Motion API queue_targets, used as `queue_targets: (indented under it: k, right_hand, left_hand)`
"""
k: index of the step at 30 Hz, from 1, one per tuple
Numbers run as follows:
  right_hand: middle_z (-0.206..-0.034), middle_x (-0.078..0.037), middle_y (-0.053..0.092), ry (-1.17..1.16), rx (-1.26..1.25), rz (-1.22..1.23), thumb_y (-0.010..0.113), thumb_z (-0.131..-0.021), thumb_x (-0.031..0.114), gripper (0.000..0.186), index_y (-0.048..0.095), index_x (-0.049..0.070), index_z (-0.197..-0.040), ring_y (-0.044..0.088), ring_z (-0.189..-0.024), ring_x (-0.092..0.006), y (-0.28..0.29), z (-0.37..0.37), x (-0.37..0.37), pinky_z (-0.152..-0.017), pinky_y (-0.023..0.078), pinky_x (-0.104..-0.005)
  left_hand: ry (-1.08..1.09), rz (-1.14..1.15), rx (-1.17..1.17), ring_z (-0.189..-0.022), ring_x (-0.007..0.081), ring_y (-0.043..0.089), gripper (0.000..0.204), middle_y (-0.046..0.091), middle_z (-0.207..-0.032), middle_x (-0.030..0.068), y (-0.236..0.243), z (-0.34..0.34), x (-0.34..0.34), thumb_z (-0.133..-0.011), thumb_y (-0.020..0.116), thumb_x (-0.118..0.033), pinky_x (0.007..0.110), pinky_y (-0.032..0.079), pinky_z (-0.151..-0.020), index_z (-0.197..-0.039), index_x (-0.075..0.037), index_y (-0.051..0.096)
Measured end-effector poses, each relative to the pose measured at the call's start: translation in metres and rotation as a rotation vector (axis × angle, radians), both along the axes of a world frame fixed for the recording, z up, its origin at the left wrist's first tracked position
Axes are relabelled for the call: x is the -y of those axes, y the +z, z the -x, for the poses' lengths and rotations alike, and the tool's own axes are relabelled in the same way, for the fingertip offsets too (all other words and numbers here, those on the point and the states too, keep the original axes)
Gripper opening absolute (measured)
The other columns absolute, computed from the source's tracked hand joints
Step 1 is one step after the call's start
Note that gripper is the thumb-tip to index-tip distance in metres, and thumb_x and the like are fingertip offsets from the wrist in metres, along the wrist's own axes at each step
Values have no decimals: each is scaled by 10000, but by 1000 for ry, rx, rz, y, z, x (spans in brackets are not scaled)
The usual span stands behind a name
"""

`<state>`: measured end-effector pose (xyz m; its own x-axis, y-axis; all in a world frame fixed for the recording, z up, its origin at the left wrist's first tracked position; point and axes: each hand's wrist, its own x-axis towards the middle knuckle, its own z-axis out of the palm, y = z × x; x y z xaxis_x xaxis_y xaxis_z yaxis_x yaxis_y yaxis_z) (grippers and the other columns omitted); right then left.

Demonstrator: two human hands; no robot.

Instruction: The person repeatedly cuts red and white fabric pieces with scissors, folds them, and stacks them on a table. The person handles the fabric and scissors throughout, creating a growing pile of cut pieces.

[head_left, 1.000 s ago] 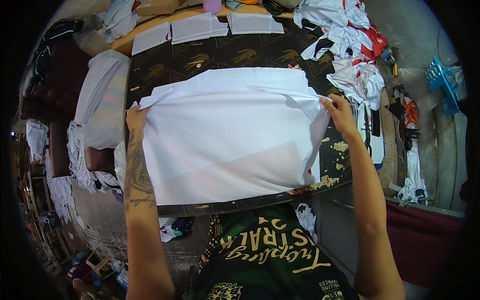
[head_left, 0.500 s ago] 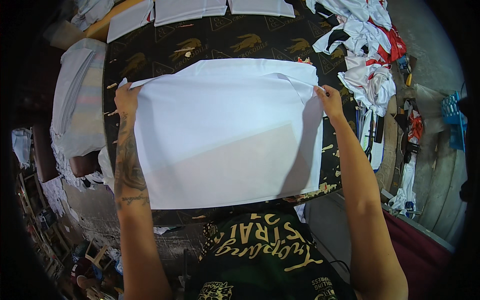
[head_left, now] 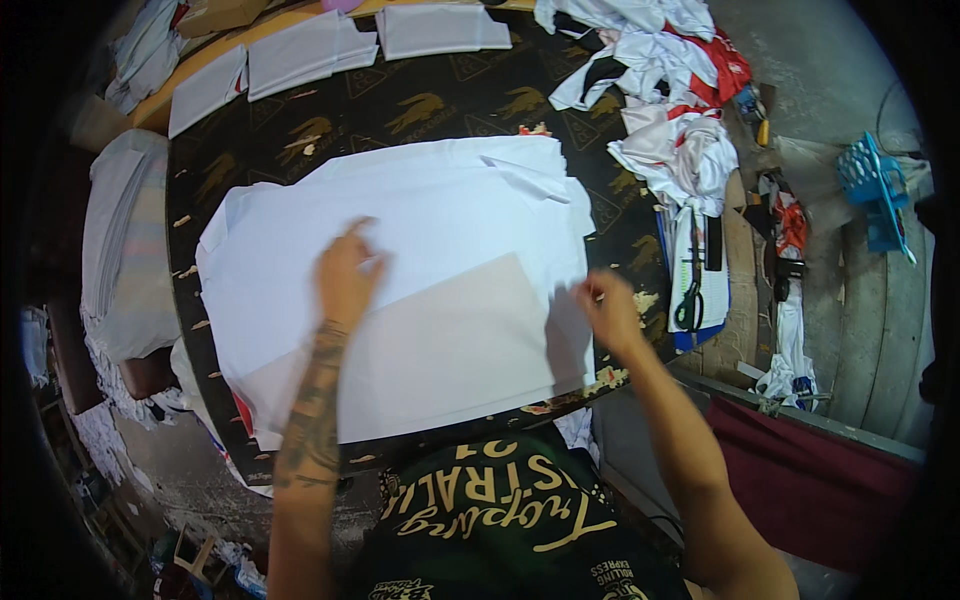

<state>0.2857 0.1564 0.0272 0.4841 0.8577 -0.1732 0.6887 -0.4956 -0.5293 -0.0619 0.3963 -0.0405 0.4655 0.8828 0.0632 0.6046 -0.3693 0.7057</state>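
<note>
A white piece of cloth [head_left: 430, 220] lies spread on the dark patterned table top [head_left: 350, 120], its far and right edges creased. A greyish area with a straight slanting edge [head_left: 450, 340] shows across its near half. Over the middle of the cloth is my left hand [head_left: 347, 275], blurred by motion, thumb and fingers apart, holding nothing. My right hand [head_left: 610, 308] is at the cloth's right edge with its fingers curled in. Whether the edge is pinched between those fingertips does not show clearly. A bit of red [head_left: 243, 412] peeks out at the near left corner.
Folded white cloths [head_left: 310, 52] line the table's far edge. White and red garments [head_left: 670, 130] are heaped at the far right, with scissors [head_left: 690, 305] on papers below them. A plastic-wrapped stack [head_left: 125, 240] stands left. A blue plastic basket [head_left: 875, 185] is at right.
Both hands have left the cloth's upper corners. The cloth now lies flatter on the table. My left hand moved inward over it; my right hand came nearer along the right edge. The view shifted.
</note>
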Motion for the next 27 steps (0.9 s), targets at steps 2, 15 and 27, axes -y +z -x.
queue_targets:
  k: [2,15,27]
  right_hand:
    - [-866,-155,706,-74,-60,216,851,-874,197,242,715,4,-928,691,-773,-299,6,23,58,-726,542,-412]
    - [-733,-85,545,-198,-233,-83,839,-843,99,285,562,32,-847,517,-664,-201,-31,31,144,-620,435,-384]
    - [-713,-156,673,-116,-53,94,853,-907,280,376,659,-30,-824,634,-642,-316,-25,36,144,-652,507,-457]
  left_hand:
    - [-221,-204,-51,-1229,281,557,585,598,-1256,76,-3,-56,52,-821,853,-217,485,397,-1056,-1353,-128,628]
    - [-100,-138,-329,-1626,449,151,859,213,-1749,231,4,-60,206,-1017,636,-516,666,107,-1286,-1696,-118,291]
    - [1011,-91,-390,-1047,359,635,534,671,-1065,156,-12,282,203,-847,881,-380,480,497,-939,-1164,-30,633]
